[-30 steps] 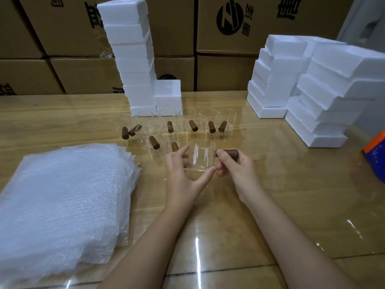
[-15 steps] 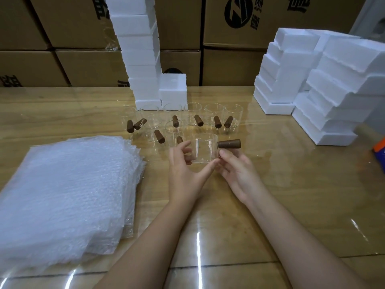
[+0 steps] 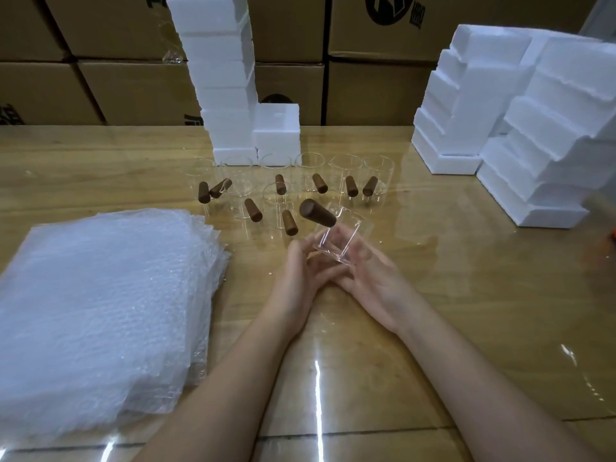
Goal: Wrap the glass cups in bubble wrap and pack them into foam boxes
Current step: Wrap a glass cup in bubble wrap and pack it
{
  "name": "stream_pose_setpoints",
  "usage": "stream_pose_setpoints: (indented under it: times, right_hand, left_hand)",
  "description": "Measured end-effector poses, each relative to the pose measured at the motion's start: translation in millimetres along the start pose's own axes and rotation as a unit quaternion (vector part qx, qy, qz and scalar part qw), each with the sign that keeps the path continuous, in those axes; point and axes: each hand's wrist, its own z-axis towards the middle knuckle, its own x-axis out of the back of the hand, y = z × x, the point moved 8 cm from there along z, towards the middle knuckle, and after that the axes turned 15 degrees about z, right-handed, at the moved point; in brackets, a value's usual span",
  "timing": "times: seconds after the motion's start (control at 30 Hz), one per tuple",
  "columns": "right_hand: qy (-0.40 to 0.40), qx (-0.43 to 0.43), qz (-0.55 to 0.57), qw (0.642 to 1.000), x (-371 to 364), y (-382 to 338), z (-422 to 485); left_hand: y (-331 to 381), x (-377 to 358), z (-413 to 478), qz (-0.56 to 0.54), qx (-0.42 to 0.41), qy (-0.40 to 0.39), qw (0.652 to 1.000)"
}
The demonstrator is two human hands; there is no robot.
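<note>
One glass cup (image 3: 340, 238), tilted, which we cradle off the surface (image 3: 466, 278) in the curled fingers of left hand (image 3: 306, 271) and right hand (image 3: 366, 275), its wooden handle (image 3: 316, 212) pointing up and left toward the bubble wrap stack (image 3: 100, 295), which lies nearer our left hand.

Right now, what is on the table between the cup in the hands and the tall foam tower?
In the head view, the other glass cups with brown handles stand there, between the held cup and the foam tower.
</note>
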Motion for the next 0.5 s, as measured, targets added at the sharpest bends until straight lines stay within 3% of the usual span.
stream_pose_setpoints:
  times: [0.13,0.27,0.4,0.5]
  right_hand:
    - [0.041,0.035,-0.001,0.999,7,-4,0]
    - [0.125,0.084,-0.08,0.985,22,-9,-2]
    - [0.147,0.102,-0.109,0.978,24,-10,-3]
    - [0.124,0.09,-0.072,0.986,25,-11,0]
  left_hand:
    - [4,10,-2,0.132,-0.045,0.1,0.985]
    - [8,19,-9,0.231,-0.087,0.166,0.955]
    - [8,11,-8,0.21,-0.105,0.112,0.966]
    - [8,18,-6,0.182,-0.096,0.118,0.972]
